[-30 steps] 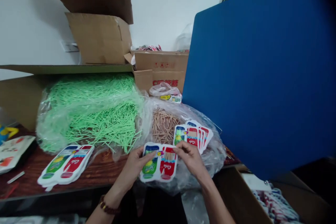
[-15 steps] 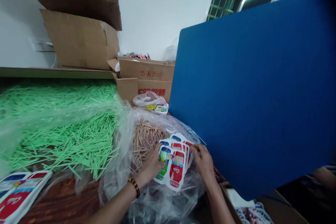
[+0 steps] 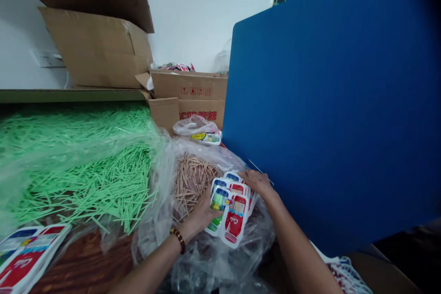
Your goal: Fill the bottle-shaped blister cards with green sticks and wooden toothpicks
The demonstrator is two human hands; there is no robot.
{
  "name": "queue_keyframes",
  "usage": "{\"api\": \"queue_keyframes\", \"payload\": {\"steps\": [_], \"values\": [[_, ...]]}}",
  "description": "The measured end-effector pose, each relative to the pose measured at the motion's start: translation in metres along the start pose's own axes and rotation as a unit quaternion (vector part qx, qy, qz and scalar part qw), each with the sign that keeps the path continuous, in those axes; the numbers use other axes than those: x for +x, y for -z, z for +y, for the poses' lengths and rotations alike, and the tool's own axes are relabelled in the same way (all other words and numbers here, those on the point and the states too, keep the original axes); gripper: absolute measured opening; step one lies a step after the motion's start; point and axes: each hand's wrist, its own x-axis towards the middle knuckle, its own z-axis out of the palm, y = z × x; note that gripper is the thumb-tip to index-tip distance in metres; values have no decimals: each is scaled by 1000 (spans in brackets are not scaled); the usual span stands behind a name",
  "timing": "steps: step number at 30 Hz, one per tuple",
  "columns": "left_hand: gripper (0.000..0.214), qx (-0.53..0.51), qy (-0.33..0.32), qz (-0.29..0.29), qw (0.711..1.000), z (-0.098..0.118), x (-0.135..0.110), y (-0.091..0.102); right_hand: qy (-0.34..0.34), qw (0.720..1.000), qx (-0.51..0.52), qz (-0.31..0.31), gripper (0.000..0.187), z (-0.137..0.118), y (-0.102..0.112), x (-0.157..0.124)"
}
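My left hand (image 3: 204, 211) is closed round the left side of a stack of cola packets (image 3: 235, 220), its thumb across the front one. These are flat, white-edged, with red, green and blue bottle shapes and thin sticks showing in them. At the stack's upper right edge, my right hand (image 3: 257, 183) has its fingers curled against the packets, fingertips partly hidden. Beneath the stack lies crumpled clear plastic (image 3: 220, 262). Just left of it, brown sticks (image 3: 193, 179) lie in an open clear bag.
Green sticks (image 3: 103, 179) fill a plastic-lined box at left. Another packet pile (image 3: 31, 257) lies at lower left. A large blue board (image 3: 324, 115) blocks the right side. Cardboard boxes (image 3: 96, 50) stand behind, with a small plastic bag (image 3: 196, 126) in front of them.
My right hand has slid from the stack's right side up to its upper edge, the forearm reaching further in. My left hand still holds the stack. The view has shifted slightly.
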Motion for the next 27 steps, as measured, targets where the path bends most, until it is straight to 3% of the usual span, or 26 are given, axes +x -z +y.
{"api": "queue_keyframes", "payload": {"steps": [5, 12, 19, 24, 27], "values": [[77, 13, 19, 19, 1000, 3, -2, 1, 26, 999, 22, 18, 47, 3, -4, -4], [74, 37, 0, 31, 999, 13, -16, 4, 94, 991, 69, 73, 41, 2, -3, -36], [65, 66, -39, 27, 997, 25, -40, 11, 181, 959, 157, 149, 34, 0, -11, -65], [84, -15, 8, 25, 1000, 27, -43, 16, 212, 945, 182, 171, 30, -12, -12, -89], [99, -100, 49, 13, 994, 29, -39, 22, 239, 934, 218, 150, 26, -23, -6, -106]]}}
